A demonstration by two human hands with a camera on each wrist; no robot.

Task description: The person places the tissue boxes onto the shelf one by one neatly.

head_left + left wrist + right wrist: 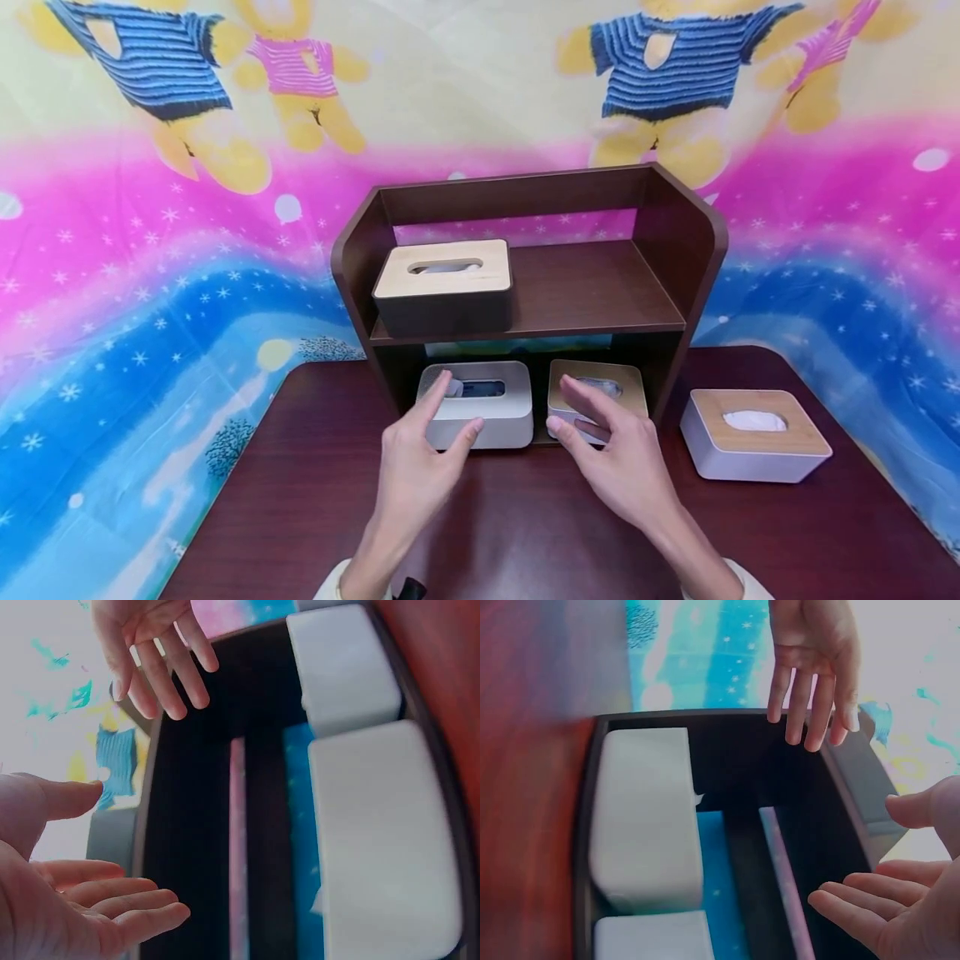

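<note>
My left hand [420, 462] is held up with fingers straight and thumb spread, in front of a grey tissue box [480, 429] on the lower left of the shelf. My right hand [622, 458] mirrors it, before a smaller tissue box [632, 382] with a brown top at the lower right. Neither hand holds anything. In both wrist views the palms face each other across a gap. Above the left hand, a black tissue box [450, 312] with a pale wooden lid sits at the left end of the upper shelf.
A dark brown two-tier desk shelf [600, 283] stands at the back of the dark red table [300, 500]. To its right sits a white tissue box [757, 467] with a wooden lid and white tissue showing. Behind hangs a colourful printed cloth [465, 83].
</note>
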